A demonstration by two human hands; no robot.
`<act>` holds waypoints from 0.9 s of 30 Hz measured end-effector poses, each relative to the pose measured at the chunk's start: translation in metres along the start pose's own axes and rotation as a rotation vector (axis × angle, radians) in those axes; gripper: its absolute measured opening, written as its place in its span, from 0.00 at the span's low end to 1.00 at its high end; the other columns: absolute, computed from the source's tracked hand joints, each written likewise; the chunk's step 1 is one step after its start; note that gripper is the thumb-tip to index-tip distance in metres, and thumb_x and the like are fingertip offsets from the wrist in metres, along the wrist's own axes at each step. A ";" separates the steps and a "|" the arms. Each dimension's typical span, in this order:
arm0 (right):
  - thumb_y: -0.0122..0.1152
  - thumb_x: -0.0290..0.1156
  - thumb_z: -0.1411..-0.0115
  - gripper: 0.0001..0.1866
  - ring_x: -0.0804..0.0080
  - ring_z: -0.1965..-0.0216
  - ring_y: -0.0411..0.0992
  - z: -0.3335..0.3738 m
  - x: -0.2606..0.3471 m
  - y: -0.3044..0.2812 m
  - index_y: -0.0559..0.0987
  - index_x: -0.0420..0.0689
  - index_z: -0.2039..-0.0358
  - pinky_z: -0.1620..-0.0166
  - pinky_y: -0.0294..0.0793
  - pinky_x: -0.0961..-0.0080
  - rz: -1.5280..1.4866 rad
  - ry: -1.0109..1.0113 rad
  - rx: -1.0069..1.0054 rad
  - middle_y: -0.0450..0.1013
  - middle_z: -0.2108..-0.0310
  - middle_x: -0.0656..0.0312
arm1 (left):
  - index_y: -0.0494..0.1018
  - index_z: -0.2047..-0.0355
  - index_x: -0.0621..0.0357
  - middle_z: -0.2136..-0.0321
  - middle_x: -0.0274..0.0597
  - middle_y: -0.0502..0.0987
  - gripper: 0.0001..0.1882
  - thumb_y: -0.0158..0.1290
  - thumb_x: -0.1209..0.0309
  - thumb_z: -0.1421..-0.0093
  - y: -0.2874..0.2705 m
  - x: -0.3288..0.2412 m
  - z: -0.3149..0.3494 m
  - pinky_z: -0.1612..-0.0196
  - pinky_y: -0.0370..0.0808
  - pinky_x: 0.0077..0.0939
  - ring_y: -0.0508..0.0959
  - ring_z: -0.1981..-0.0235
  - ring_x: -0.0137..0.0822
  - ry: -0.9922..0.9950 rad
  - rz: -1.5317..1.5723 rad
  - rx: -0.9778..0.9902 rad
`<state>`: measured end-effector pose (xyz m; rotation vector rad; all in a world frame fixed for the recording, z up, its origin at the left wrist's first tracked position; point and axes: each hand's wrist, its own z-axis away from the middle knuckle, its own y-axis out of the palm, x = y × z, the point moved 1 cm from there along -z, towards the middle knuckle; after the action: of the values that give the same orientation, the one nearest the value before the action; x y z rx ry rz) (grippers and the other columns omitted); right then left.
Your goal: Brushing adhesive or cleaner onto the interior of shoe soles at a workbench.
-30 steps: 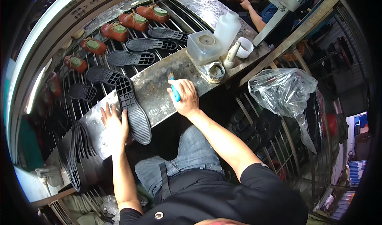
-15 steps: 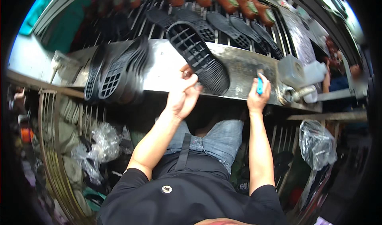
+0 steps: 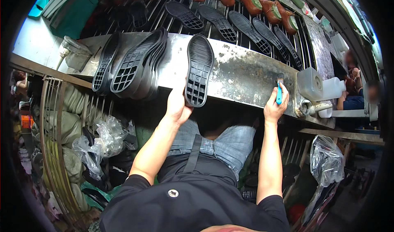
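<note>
My left hand [image 3: 177, 105] is closed round the lower end of a black shoe sole [image 3: 200, 63], thumb side hidden behind it. The sole is tilted nearly upright over the metal bench [image 3: 238, 74], its ridged end up and its grid-patterned end down by my fingers. In my right hand [image 3: 274, 109] is a small brush [image 3: 279, 94] with a blue handle. Its dark bristle end meets the stained right part of the bench. Left of the held sole, a nested stack of black soles [image 3: 137, 65] leans beside another sole [image 3: 107, 63].
Beyond the bench, more black soles [image 3: 217, 21] and brown shoes [image 3: 248, 0] lie on a rack of metal bars. A square translucent container [image 3: 310, 84] and a white plastic bottle [image 3: 331, 87] stand at the right end. A plastic bag [image 3: 327, 160] hangs lower right.
The sole has been turned in my left hand, so the ridged end now points up and the grid end down. My right hand has shifted slightly right with the brush.
</note>
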<state>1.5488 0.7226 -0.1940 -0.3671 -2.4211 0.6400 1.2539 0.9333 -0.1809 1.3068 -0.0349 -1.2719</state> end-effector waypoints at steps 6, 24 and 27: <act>0.63 0.35 0.24 0.14 0.45 0.48 0.79 0.000 0.000 0.000 0.81 0.40 0.45 0.42 0.75 0.54 -0.027 -0.003 0.003 0.81 0.50 0.49 | 0.74 0.33 0.62 0.32 0.49 0.75 0.26 0.62 0.73 0.30 0.018 -0.028 0.039 0.27 0.69 0.36 0.75 0.32 0.44 0.756 -1.093 -0.093; 0.64 0.30 0.26 0.13 0.46 0.48 0.79 0.001 0.001 -0.007 0.80 0.40 0.45 0.44 0.77 0.55 -0.038 0.022 0.021 0.81 0.51 0.49 | 0.73 0.39 0.62 0.30 0.57 0.71 0.25 0.64 0.78 0.36 -0.004 -0.159 0.086 0.28 0.69 0.45 0.72 0.31 0.54 1.240 -1.514 -0.303; 0.65 0.28 0.27 0.12 0.46 0.49 0.79 0.002 0.000 -0.008 0.81 0.40 0.46 0.44 0.76 0.55 -0.065 0.038 0.018 0.81 0.51 0.49 | 0.72 0.40 0.62 0.29 0.57 0.70 0.28 0.70 0.73 0.38 -0.002 -0.147 0.077 0.25 0.64 0.47 0.69 0.28 0.55 1.088 -1.622 -0.259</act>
<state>1.5470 0.7154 -0.1910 -0.2889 -2.3799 0.6201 1.1448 0.9834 -0.0657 1.5736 2.2281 -1.4366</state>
